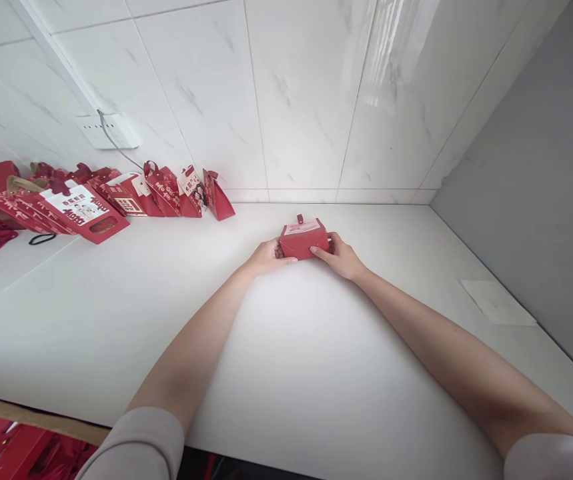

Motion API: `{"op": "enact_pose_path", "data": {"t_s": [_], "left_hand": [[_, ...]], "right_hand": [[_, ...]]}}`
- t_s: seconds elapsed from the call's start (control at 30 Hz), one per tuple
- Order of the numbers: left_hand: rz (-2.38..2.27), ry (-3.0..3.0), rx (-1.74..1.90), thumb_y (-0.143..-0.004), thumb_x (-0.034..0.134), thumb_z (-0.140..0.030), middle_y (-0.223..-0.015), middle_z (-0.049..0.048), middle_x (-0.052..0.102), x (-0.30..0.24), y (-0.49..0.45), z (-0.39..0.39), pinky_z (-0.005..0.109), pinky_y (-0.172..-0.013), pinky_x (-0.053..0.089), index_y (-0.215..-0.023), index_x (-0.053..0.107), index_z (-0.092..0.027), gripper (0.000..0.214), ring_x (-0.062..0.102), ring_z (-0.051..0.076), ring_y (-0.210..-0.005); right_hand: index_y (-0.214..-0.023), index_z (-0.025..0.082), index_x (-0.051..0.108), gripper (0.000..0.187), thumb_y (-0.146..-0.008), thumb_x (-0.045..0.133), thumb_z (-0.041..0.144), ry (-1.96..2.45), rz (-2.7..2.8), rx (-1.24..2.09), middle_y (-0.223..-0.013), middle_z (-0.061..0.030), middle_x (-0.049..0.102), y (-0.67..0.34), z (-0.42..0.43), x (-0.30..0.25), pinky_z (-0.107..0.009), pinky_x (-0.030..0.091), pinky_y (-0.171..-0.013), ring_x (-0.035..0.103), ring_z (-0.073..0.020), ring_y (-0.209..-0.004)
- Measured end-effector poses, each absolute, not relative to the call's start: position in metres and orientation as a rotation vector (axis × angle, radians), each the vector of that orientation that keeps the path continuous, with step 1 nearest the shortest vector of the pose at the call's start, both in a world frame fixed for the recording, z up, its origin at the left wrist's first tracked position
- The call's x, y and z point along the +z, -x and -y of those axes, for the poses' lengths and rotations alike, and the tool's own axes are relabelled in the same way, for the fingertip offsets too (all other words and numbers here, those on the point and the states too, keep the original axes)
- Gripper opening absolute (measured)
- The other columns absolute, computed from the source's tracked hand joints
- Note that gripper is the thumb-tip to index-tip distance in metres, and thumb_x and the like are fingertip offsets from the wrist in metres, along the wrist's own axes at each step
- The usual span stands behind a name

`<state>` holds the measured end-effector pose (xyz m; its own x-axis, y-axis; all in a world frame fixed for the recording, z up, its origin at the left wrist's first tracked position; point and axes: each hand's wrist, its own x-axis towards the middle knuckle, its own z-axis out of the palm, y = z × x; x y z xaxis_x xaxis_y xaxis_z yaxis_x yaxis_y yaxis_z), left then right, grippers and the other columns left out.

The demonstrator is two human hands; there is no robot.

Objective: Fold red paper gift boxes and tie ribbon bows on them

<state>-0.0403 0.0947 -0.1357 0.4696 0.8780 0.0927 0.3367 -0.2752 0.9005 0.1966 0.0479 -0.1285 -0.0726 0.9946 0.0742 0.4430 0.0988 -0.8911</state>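
A small red gift box with a pale printed panel on its upper face and a small tab or loop at its top stands toward the far side of the white table. My left hand grips its left end, the thumb along the lower front edge. On the right end my right hand is closed, thumb pressed on the front face and fingers behind. The fingertips behind the box are partly hidden. Both arms reach forward over the table.
Several red gift boxes with ribbon handles line the tiled wall at the left, below a socket with a grey cable. A cardboard carton of red boxes sits at the lower left. White paper lies by the grey partition.
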Motion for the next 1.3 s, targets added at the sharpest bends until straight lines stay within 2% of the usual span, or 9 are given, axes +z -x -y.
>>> {"op": "enact_pose_path", "data": {"t_s": [0.23,1.3], "left_hand": [[-1.029,-1.894,0.757,-0.070,0.076,-0.040,-0.118,0.0060,0.068,-0.1382,0.0414,-0.0957,0.041,-0.095,0.054,-0.129,0.057,-0.021,0.065,0.066,0.024,-0.103],[-1.061,-1.891,0.744,-0.072,0.075,-0.039,-0.117,0.0064,0.069,-0.1352,0.0406,-0.0930,0.039,-0.094,0.054,-0.127,0.058,-0.019,0.060,0.067,0.024,-0.102]], "right_hand": [[-0.117,0.024,0.049,0.054,-0.080,0.061,0.061,1.444,1.657,0.897,-0.110,-0.0070,0.068,-0.1972,-0.0469,-0.1297,-0.037,0.051,-0.083,0.065,-0.0219,-0.094],[-0.117,0.024,0.048,0.052,-0.081,0.060,0.059,1.438,1.684,0.855,-0.108,-0.0069,0.069,-0.1970,-0.0482,-0.1319,-0.037,0.051,-0.081,0.065,-0.0219,-0.091]]}}
